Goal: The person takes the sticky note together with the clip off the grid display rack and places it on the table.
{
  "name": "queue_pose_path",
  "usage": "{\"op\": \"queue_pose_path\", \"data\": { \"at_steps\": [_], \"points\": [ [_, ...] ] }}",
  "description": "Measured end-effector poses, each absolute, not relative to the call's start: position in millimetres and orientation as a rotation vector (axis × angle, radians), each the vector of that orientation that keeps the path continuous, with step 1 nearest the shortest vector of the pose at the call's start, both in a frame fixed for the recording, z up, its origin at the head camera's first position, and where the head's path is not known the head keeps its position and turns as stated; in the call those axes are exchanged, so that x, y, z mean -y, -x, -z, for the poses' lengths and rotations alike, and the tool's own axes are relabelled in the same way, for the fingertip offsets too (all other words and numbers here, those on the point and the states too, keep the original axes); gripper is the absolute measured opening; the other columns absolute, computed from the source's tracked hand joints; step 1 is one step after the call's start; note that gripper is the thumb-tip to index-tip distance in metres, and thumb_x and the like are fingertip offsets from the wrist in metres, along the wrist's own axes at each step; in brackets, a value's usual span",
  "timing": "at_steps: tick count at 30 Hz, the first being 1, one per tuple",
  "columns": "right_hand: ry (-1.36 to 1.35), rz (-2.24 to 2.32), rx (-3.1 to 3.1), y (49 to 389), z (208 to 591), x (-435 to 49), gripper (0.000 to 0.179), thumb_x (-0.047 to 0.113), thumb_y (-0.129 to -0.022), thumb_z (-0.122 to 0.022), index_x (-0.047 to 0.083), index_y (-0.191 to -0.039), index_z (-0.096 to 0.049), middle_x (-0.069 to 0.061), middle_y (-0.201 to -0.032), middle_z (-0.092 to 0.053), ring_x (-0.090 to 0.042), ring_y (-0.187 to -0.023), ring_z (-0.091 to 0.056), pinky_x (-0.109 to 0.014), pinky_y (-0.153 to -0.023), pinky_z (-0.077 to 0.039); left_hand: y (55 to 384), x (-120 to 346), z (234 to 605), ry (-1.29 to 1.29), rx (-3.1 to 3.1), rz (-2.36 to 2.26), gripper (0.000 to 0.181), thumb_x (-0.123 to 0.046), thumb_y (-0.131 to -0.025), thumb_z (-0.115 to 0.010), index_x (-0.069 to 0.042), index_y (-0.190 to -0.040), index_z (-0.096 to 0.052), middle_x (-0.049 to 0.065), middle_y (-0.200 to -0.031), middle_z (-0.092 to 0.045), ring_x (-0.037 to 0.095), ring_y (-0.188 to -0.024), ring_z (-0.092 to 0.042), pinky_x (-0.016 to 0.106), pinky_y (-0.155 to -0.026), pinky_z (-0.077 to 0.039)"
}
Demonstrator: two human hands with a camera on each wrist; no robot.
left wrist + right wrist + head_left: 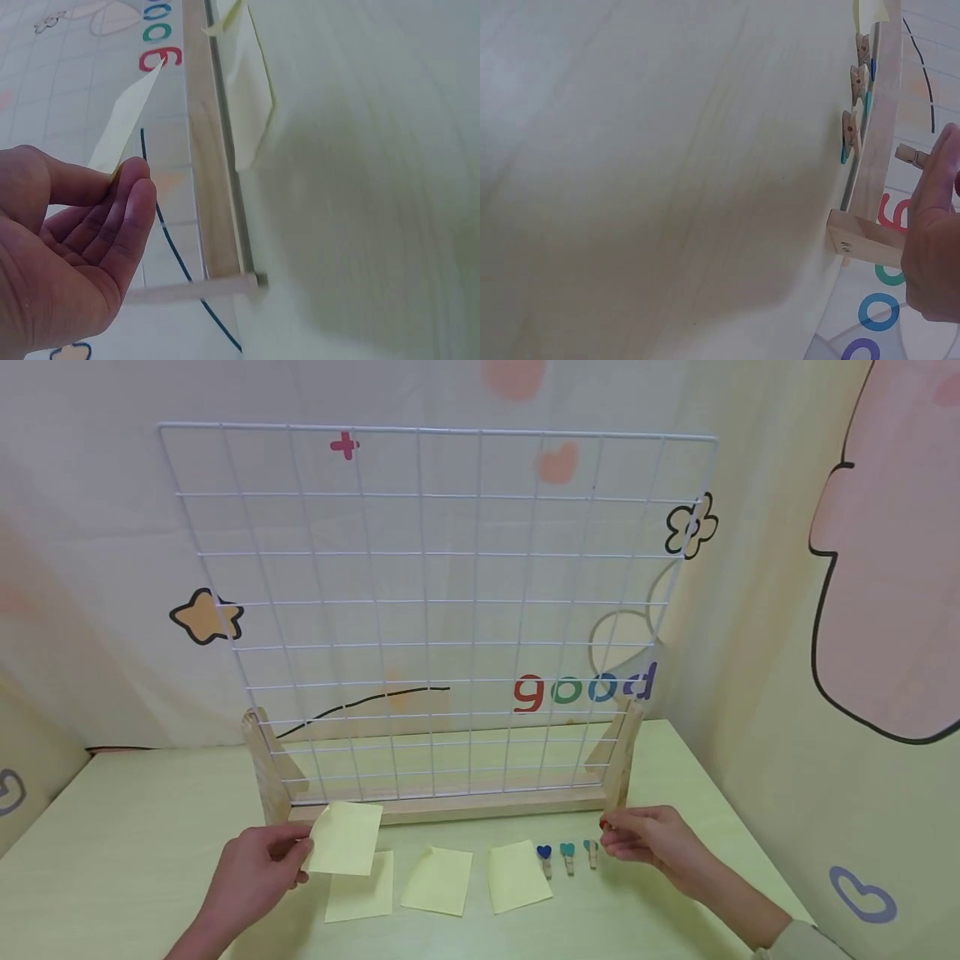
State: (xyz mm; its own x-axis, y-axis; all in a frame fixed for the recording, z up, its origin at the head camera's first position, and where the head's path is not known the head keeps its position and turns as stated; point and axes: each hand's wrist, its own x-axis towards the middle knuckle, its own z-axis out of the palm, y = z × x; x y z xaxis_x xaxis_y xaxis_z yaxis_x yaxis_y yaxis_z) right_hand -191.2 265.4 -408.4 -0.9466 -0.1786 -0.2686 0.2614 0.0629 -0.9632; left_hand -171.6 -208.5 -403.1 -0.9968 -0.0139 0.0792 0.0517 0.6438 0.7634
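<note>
My left hand [258,868] pinches a pale yellow sticky note [347,838] by its left edge, thumb against fingers. In the left wrist view that note [127,120] is seen almost edge-on, lifted above the table. My right hand [660,843] holds a small wooden clothespin [911,156] between thumb and fingertips; a bit of red shows at its end in the head view. Left of the right hand lie three clothespins with heart tops, one dark blue [545,858] and two teal [568,857]. Three more notes [438,881] lie in a row, the leftmost partly covered by the held note.
A white wire grid panel [450,602] stands upright in a wooden base [465,808] behind the hands. Wooden uprights [619,756] brace its lower corners. The pale table [150,827] runs up to a printed cloth backdrop [750,635] behind and at the right.
</note>
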Motion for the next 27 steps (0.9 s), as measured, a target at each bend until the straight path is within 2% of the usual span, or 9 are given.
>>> {"op": "queue_pose_path", "data": {
  "at_steps": [6, 10, 18, 23, 27],
  "points": [
    [-0.070, 1.909, -1.971, 195, 417, -274, 0.033, 0.009, -0.095, -0.057, -0.018, -0.115, -0.057, -0.005, -0.085, -0.071, -0.011, -0.075, -0.068, -0.024, -0.072, -0.056, 165, 236, 408, -0.043, 2.865, 1.218, 0.029, -0.011, -0.091, -0.062, 0.004, -0.116, -0.066, 0.002, -0.083, -0.072, 0.012, -0.060, -0.066, 0.024, -0.059, -0.046],
    [-0.087, 1.897, -1.945, 196, 420, -275, 0.033, 0.007, -0.094, -0.057, -0.018, -0.115, -0.056, -0.006, -0.085, -0.071, -0.010, -0.073, -0.068, -0.023, -0.070, -0.056, 162, 249, 413, -0.077, 2.927, 1.167, 0.032, -0.012, -0.091, -0.060, 0.004, -0.118, -0.065, 0.001, -0.084, -0.072, 0.012, -0.061, -0.066, 0.026, -0.063, -0.046],
    [-0.117, 1.832, -1.955, 199, 428, -277, 0.029, 0.009, -0.093, -0.057, -0.014, -0.112, -0.060, -0.002, -0.080, -0.069, -0.006, -0.068, -0.065, -0.021, -0.067, -0.055, 164, 265, 425, -0.121, 3.033, 1.076, 0.030, -0.012, -0.091, -0.059, 0.005, -0.114, -0.066, -0.002, -0.071, -0.068, 0.012, -0.058, -0.063, 0.028, -0.061, -0.044],
    [-0.130, 1.821, -1.959, 202, 433, -279, 0.027, 0.010, -0.093, -0.058, -0.012, -0.109, -0.061, -0.001, -0.078, -0.068, -0.005, -0.065, -0.063, -0.020, -0.065, -0.054, 165, 269, 431, -0.134, 3.073, 1.079, 0.028, -0.011, -0.090, -0.059, 0.005, -0.111, -0.068, -0.001, -0.070, -0.068, 0.014, -0.057, -0.062, 0.028, -0.060, -0.041],
    [-0.149, 1.799, -1.970, 204, 435, -279, 0.025, 0.013, -0.093, -0.059, -0.009, -0.105, -0.064, 0.000, -0.077, -0.067, -0.006, -0.064, -0.062, -0.020, -0.065, -0.054, 166, 273, 437, -0.136, 3.113, 1.059, 0.028, -0.010, -0.089, -0.059, 0.006, -0.111, -0.067, 0.000, -0.074, -0.069, 0.013, -0.057, -0.062, 0.029, -0.064, -0.042]
  ]
}}
